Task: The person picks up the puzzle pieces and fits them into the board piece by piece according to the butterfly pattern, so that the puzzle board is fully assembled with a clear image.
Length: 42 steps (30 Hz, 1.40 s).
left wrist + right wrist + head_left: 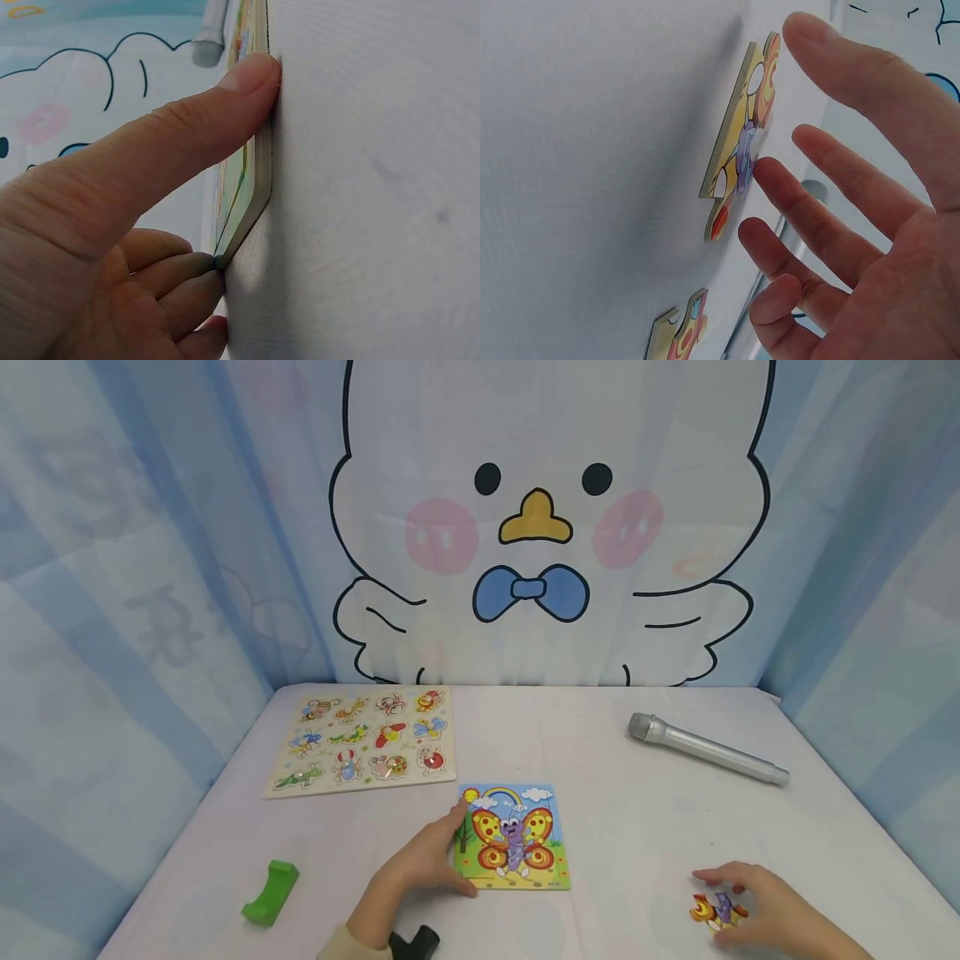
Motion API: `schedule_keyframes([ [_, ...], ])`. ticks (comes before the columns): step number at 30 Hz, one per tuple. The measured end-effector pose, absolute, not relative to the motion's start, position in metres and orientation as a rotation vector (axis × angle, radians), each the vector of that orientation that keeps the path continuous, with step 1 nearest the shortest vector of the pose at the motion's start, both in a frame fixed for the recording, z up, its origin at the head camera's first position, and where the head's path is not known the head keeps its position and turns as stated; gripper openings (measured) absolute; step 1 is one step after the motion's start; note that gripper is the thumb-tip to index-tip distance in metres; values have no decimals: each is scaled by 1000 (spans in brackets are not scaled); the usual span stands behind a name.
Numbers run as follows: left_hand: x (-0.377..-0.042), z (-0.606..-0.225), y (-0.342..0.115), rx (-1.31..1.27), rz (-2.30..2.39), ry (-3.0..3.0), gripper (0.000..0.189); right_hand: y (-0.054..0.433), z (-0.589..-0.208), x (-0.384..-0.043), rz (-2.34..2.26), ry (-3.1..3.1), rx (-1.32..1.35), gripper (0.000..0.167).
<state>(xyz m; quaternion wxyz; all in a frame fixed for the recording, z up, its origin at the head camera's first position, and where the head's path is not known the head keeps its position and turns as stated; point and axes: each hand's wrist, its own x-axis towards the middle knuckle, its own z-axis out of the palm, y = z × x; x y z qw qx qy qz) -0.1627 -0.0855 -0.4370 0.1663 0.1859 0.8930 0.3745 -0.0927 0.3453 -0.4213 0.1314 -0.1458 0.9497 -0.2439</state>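
Note:
On the white table lies a square butterfly puzzle [513, 837] with a rainbow and sun on it. My left hand [429, 853] grips its left side, the thumb along the lower edge and the fingers by the upper left corner. In the left wrist view, the left thumb [247, 79] rests on the board's edge. My right hand [772, 906] is spread around a loose puzzle piece [722, 908] with orange and purple print. The right wrist view shows that puzzle piece [742, 142] beside the fingertips, the thumb apart from it. Another puzzle piece [681, 334] shows lower down there.
A wooden insect peg board [363, 742] lies at the back left. A silver microphone [708, 750] lies at the back right. Near the left front are a green curved block [272, 893] and a black object [417, 943], partly hidden by the left arm. Printed curtains surround the table.

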Motion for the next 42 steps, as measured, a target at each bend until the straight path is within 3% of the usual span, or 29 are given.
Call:
schedule_keyframes([
  [13, -164, -440, -86, 538, 1057, 2558, 114, 355, -426, -96, -803, 2638, -586, 51],
  [21, -164, -439, -86, 526, 1055, 2555, 114, 355, -424, -97, -793, 2633, -530, 45],
  [42, -166, -442, -87, 520, 1048, 2556, 114, 341, -425, -95, -780, 2789, -634, 40],
])
